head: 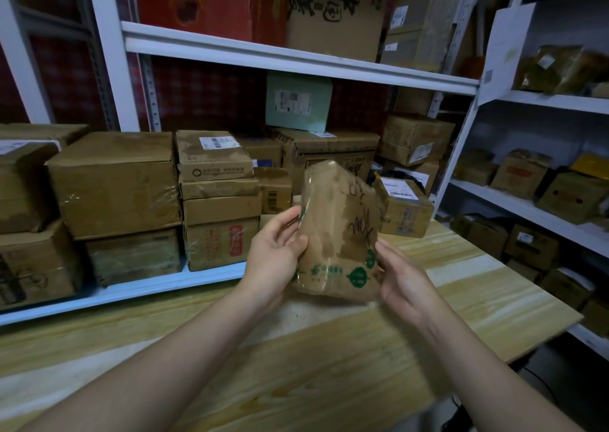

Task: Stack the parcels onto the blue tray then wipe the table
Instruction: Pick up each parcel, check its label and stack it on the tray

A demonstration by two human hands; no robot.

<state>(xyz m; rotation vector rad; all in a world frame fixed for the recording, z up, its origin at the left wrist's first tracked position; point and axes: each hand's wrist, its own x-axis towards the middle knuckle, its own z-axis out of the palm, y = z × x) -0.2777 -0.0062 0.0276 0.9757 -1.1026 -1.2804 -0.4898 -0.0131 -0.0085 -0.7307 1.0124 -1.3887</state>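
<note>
Brown taped paper parcel (pixel 339 227) gripped between left hand (pixel 280 250), right hand (pixel 405 276), above pale wooden bench (pixel 329 349); blue tray unseen, lay flat.

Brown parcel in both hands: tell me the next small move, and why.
Probably turn with the parcel to find the blue tray, which this view does not show. The left hand and right hand hold the parcel upright above the wooden table, so it looks ready to carry.
</note>
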